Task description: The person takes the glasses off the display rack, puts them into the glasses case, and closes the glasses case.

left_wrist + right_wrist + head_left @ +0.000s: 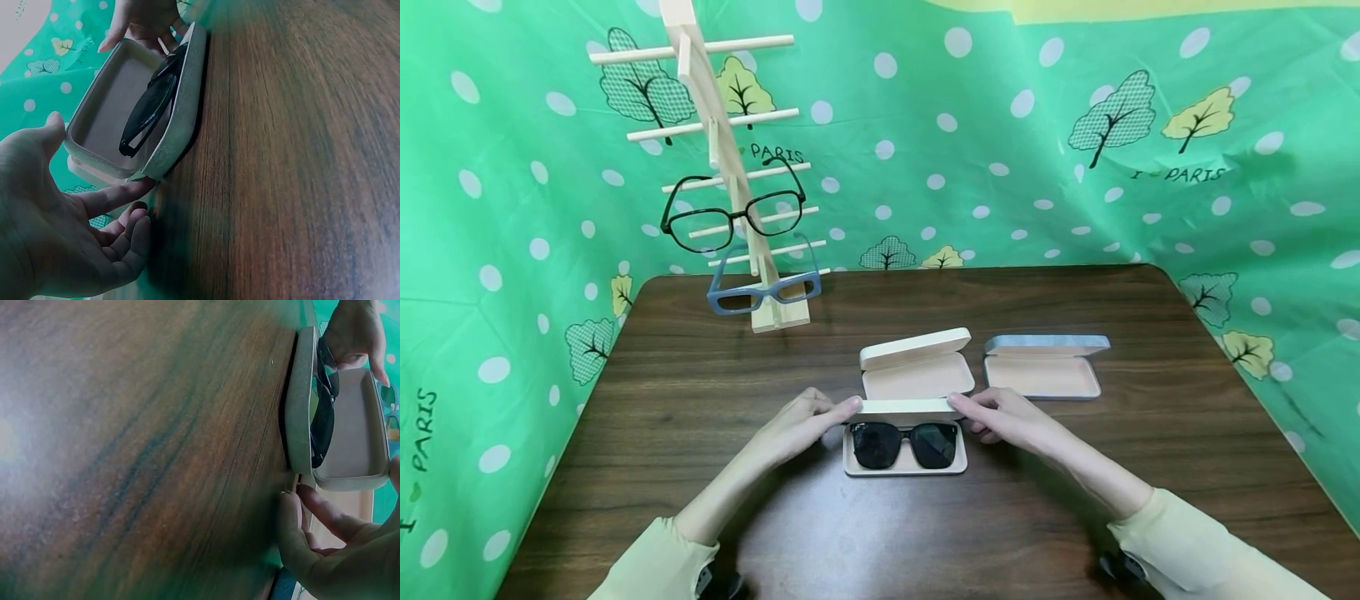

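Fingers (115,198) bent, left hand (807,423) and right hand (1009,419) grip the lower-centre glasses case (904,472), long axis left-to-right, opening toward frame bottom.

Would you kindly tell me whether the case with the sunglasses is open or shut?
The case is open: its lid stands raised, exposing the sunglasses inside.

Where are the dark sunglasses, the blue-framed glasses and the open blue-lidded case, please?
Dark sunglasses (154,103), left wrist view: on the nearer lens.
Blue-framed glasses (767,292), head view: on the bridge.
Blue-lidded case (1041,377), head view: on the bare inside floor.
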